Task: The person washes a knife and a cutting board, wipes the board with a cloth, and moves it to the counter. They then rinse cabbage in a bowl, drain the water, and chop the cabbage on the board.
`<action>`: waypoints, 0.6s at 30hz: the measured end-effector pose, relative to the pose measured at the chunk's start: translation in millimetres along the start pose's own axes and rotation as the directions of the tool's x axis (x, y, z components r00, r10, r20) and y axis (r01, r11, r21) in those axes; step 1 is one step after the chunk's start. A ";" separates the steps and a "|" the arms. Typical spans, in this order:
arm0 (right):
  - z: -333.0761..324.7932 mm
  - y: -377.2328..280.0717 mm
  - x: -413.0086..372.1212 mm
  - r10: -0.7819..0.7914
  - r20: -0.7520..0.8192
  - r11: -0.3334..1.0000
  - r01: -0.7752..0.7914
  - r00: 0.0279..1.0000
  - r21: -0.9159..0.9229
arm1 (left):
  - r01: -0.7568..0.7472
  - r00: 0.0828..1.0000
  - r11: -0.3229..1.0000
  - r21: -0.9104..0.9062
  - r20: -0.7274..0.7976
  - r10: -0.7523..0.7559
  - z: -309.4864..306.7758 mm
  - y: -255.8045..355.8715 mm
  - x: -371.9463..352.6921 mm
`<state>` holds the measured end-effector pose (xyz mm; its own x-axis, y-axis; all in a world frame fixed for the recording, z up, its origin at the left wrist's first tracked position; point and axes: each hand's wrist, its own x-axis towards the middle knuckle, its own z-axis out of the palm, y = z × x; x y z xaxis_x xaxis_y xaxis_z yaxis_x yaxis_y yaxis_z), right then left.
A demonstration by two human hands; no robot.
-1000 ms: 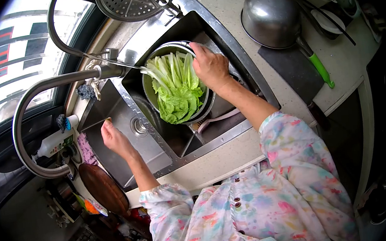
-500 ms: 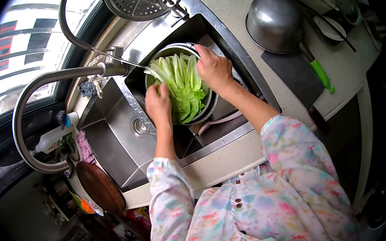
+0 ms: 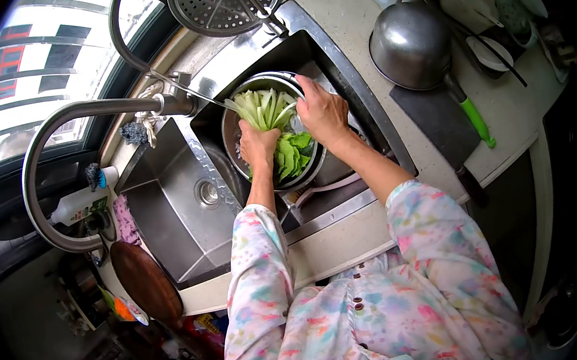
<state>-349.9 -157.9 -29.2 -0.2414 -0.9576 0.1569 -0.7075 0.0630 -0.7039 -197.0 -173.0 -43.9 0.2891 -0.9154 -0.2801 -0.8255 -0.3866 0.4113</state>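
A bunch of leafy greens with pale stalks and bright green leaves lies in a round metal pot, which stands in the right-hand sink basin. My left hand is wrapped round the middle of the bunch, its fingers partly hidden among the stalks. At the pot's right rim, my right hand has curled fingers, and one pale stalk runs up to its thumb. A thin spout reaches over the pot's left edge. Water shows inside the pot beside the greens.
The left sink basin has a drain, with a large curved faucet arching over it. A round wooden board leans at the left. On the right counter are an upturned saucepan with a green handle and a dark cleaver.
My left hand has moved from the pot's left edge inward onto the greens and closed round them. The greens have bunched up. My right hand stays near the right rim.
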 end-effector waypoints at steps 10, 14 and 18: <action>-12.7 1.0 -8.9 -0.021 -0.052 0.990 0.028 0.998 0.136 | 0.273 0.880 0.502 -0.821 0.424 0.214 -33.1 -21.4 -22.1; -24.4 3.9 -13.5 -0.012 0.009 0.996 0.011 1.000 0.086 | 0.389 0.851 0.285 -0.876 0.460 0.253 -59.8 -16.1 -46.5; -29.2 7.6 -20.3 0.000 0.041 0.997 -0.004 0.999 0.079 | 0.474 0.822 0.214 -0.854 0.517 0.239 -86.0 -13.0 -69.3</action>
<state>-369.7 -129.8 -17.5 -0.2140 -0.9684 0.1280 -0.6523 0.0441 -0.7566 -164.6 -114.2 44.8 -0.2097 -0.7868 -0.5805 0.3741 -0.6130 0.6958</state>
